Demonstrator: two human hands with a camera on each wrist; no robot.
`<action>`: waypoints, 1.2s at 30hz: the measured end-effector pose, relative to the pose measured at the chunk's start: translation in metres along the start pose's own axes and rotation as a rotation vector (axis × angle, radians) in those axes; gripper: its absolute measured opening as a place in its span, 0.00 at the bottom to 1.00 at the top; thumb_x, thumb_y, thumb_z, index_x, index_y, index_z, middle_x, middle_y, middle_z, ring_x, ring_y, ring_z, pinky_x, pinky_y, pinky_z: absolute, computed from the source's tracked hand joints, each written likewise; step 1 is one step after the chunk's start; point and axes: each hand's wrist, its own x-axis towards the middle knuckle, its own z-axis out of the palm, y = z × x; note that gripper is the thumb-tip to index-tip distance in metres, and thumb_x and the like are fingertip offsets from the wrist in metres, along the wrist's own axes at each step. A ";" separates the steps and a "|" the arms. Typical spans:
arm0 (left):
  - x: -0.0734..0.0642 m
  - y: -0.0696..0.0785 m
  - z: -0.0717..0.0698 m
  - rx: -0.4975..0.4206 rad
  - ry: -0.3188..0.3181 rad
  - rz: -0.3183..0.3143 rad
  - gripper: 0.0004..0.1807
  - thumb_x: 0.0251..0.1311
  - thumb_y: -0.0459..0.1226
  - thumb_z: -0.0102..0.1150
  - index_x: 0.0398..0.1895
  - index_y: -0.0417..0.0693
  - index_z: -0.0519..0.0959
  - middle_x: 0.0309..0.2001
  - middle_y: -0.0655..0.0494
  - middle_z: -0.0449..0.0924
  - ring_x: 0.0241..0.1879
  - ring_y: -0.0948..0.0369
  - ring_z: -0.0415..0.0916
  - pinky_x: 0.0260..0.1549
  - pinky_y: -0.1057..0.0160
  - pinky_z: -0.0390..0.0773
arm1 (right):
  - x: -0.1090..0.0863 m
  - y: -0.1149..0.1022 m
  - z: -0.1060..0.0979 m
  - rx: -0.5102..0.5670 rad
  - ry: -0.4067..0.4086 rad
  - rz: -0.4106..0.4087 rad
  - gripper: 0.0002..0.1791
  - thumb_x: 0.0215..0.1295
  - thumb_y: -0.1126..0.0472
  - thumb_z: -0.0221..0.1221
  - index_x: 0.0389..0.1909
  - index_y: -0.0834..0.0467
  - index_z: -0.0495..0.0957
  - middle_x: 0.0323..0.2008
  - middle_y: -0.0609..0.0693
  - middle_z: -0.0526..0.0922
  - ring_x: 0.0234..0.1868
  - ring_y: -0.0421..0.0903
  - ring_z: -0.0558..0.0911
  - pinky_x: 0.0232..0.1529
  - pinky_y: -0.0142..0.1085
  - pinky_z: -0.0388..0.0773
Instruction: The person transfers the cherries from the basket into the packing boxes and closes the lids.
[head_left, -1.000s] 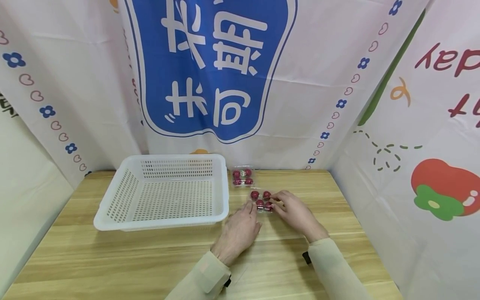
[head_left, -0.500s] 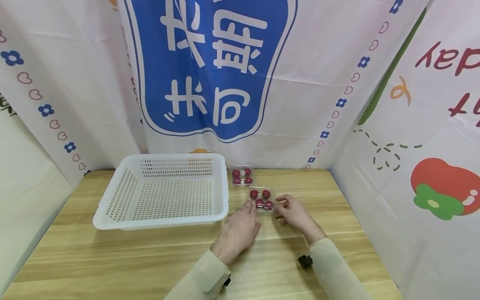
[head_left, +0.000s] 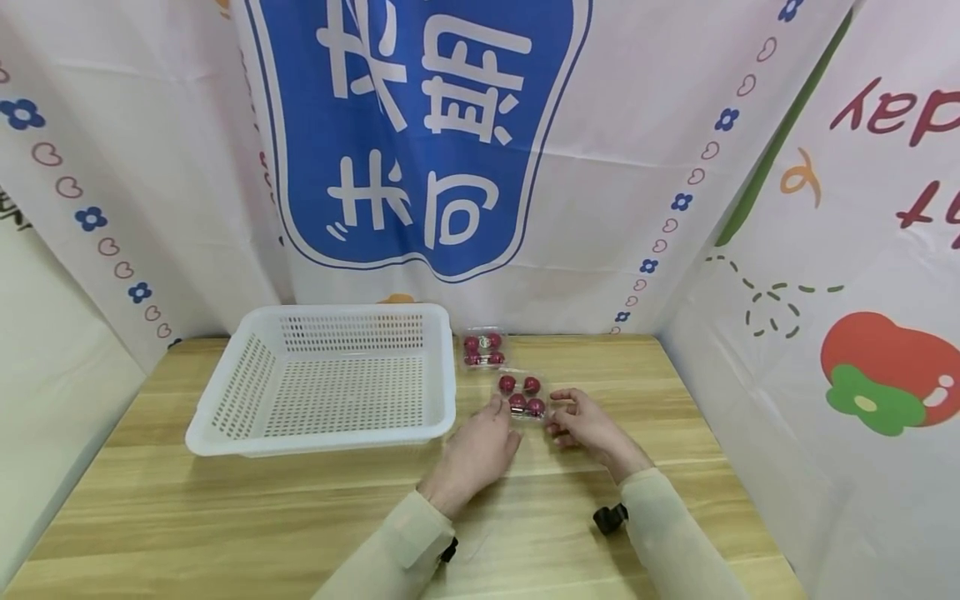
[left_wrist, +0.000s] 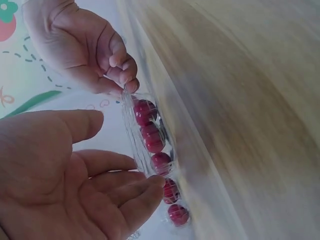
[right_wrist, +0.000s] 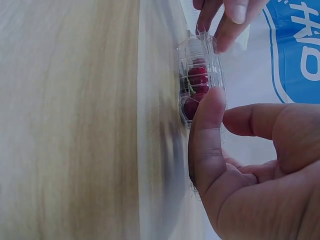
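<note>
A clear plastic box of cherries (head_left: 517, 406) lies on the table in front of both hands. In the right wrist view a green stem shows among the dark red fruit. My left hand (head_left: 476, 454) is at the box's near left corner, its straight fingers touching the plastic and its thumb standing apart. At the right edge, my right hand (head_left: 588, 429) has its fingers bent and appears to pinch the thin plastic rim between thumb and finger. Just behind, a second clear box of cherries (head_left: 483, 347) lies untouched.
A white perforated basket (head_left: 442, 417) stands left of the boxes. Behind the wooden table (head_left: 300, 517) hangs a printed cloth (head_left: 600, 183), with more cloth at either side. A black wrist device (head_left: 609, 518) hangs under the right sleeve.
My right hand has drawn slightly right from the fruit to the box's right edge. The left hand stays at the left corner, and the view has tipped slightly.
</note>
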 end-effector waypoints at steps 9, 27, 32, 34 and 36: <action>0.017 -0.003 0.003 -0.126 0.084 -0.091 0.33 0.88 0.37 0.59 0.84 0.22 0.69 0.74 0.25 0.84 0.66 0.37 0.91 0.67 0.43 0.94 | -0.003 -0.001 -0.005 0.014 -0.021 -0.010 0.35 0.92 0.67 0.52 0.91 0.68 0.55 0.53 0.60 0.86 0.47 0.47 0.87 0.44 0.34 0.93; 0.038 -0.014 0.007 -0.364 -0.087 -0.126 0.37 0.87 0.32 0.53 0.92 0.28 0.58 0.62 0.29 0.91 0.24 0.55 0.74 0.24 0.58 0.82 | -0.009 -0.002 -0.018 -0.078 -0.042 -0.030 0.35 0.93 0.70 0.49 0.93 0.70 0.55 0.54 0.65 0.86 0.46 0.46 0.88 0.43 0.34 0.94; 0.041 -0.016 0.006 -0.486 -0.146 -0.187 0.37 0.92 0.37 0.47 0.96 0.35 0.52 0.49 0.36 0.93 0.19 0.64 0.67 0.20 0.67 0.71 | -0.010 -0.004 -0.018 -0.085 -0.043 -0.033 0.35 0.92 0.71 0.51 0.93 0.72 0.54 0.54 0.67 0.86 0.47 0.47 0.89 0.44 0.35 0.95; 0.042 -0.015 0.006 -0.531 -0.157 -0.214 0.38 0.93 0.38 0.44 0.97 0.38 0.49 0.37 0.43 0.89 0.20 0.63 0.71 0.22 0.65 0.73 | -0.010 -0.004 -0.018 -0.097 -0.041 -0.037 0.35 0.92 0.71 0.52 0.92 0.72 0.55 0.55 0.68 0.86 0.47 0.47 0.90 0.45 0.36 0.96; 0.042 -0.014 0.006 -0.559 -0.162 -0.233 0.39 0.93 0.40 0.44 0.98 0.40 0.47 0.34 0.48 0.87 0.23 0.62 0.75 0.24 0.64 0.74 | -0.011 -0.005 -0.018 -0.107 -0.034 -0.038 0.35 0.91 0.72 0.53 0.91 0.73 0.56 0.54 0.68 0.86 0.47 0.47 0.91 0.45 0.37 0.97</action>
